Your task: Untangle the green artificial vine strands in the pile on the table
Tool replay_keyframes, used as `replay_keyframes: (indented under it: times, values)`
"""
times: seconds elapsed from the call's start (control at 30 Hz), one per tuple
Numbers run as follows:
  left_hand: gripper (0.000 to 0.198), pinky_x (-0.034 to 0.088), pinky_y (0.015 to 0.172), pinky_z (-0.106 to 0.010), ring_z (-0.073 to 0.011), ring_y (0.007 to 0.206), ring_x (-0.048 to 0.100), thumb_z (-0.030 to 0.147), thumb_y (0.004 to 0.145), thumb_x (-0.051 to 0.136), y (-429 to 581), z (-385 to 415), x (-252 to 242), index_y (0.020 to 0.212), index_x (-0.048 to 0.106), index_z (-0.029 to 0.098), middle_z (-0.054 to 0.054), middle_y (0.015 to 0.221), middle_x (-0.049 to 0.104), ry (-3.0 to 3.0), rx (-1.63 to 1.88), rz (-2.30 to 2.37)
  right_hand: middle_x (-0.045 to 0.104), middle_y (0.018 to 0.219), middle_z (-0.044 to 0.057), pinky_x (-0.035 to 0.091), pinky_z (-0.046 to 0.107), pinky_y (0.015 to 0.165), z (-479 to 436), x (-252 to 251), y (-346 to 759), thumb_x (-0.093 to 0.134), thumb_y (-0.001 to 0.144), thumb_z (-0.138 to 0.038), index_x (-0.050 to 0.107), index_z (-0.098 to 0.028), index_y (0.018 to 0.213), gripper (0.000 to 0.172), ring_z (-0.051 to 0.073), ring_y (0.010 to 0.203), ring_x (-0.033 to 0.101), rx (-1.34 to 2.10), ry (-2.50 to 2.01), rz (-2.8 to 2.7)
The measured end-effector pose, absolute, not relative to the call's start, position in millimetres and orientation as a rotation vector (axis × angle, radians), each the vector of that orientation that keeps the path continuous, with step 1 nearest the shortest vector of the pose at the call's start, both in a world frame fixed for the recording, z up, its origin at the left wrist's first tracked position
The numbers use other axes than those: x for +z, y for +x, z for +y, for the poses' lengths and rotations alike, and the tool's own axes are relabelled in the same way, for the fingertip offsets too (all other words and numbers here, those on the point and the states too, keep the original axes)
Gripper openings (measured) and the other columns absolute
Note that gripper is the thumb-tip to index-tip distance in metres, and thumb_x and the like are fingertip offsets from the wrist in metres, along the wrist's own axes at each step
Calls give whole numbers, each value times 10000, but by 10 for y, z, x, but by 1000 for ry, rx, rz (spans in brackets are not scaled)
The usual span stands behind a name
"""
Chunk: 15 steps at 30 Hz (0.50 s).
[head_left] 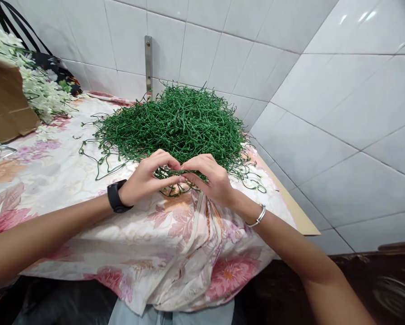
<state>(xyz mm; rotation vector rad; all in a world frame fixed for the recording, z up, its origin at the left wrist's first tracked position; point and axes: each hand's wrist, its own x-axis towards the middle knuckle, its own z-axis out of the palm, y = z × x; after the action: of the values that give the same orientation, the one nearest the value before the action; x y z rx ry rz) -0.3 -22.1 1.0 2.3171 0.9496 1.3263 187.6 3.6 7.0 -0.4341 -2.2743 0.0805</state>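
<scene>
A large heap of thin green plastic flower stems lies tangled on the flowered tablecloth. At its front edge my left hand and my right hand meet, fingertip to fingertip. The thumb and fingers of each hand are pinched on a green stem, right where the two hands touch. Below and behind the fingers, more stems of the heap show through the gaps. How much of the held stem lies between the fingertips is partly hidden.
White artificial flowers stand at the far left behind a brown cardboard piece. A dark bag leans by the wall. A metal strip is fixed to the tiled wall. A board corner juts out at right.
</scene>
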Motion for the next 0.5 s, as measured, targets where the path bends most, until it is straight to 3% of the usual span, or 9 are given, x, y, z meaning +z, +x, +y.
replay_keyframes:
  times: [0.27,0.37,0.5]
  values:
    - [97,412,753,-309,-162,817,526,189,737,573,-28,-201,-8,829,549,171,-32,830,581,2248,1257,935,609,944,23,497,258,781,3,51,1863,417,850,-130,428,-212,1113,276,103,869,604,471,-484,-2236]
    - [115,398,739,-296,-155,803,530,250,778,542,-17,-218,3,860,532,170,-30,842,582,2247,1160,960,618,917,9,506,239,767,11,66,1878,383,851,-114,408,-218,1139,308,95,864,608,572,-485,-2233]
    - [169,358,751,-294,-155,832,505,325,836,465,-16,-247,48,917,526,190,-23,893,584,2347,1010,1003,647,876,0,495,255,762,29,91,1917,423,828,-108,449,-215,1091,285,107,829,618,461,-501,-2283]
